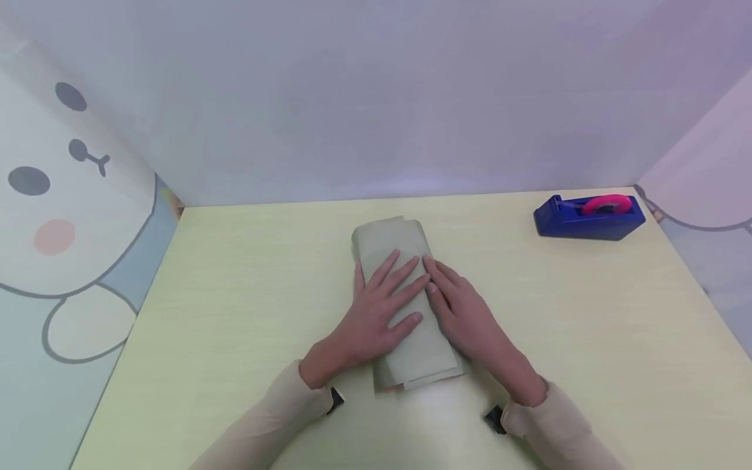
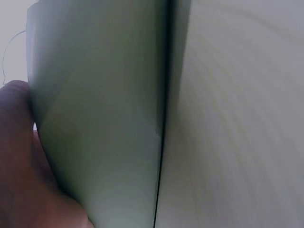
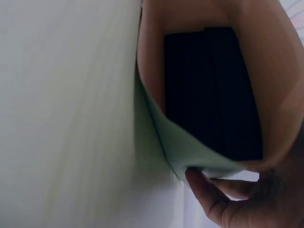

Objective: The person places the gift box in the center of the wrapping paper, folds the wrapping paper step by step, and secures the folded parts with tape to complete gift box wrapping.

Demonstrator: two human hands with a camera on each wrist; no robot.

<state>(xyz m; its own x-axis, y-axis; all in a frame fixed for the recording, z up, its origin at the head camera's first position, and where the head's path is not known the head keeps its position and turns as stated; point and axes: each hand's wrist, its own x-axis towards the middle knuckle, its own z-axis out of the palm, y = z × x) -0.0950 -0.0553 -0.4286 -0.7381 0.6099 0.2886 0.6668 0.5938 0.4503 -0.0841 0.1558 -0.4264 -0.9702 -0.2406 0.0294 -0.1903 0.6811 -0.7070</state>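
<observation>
A sheet of grey-green wrapping paper (image 1: 423,356) is folded around something into a long packet, lying at a slant in the middle of the table. Through its end in the right wrist view, the paper shows a brownish inside around a dark block-like thing (image 3: 209,99), whose kind I cannot tell. My left hand (image 1: 376,316) rests on top of the packet with fingers spread, its little finger side at the left edge. Along the packet's right edge, my right hand (image 1: 472,316) touches the paper with nearly straight fingers. One overlapping paper edge runs lengthwise on top.
A blue tape dispenser (image 1: 587,219) with a pink roll (image 1: 617,201) stands at the back right of the pale yellow table (image 1: 247,294). Behind the table rises a light wall (image 1: 382,98). A curtain with a cartoon animal (image 1: 76,215) hangs at the left.
</observation>
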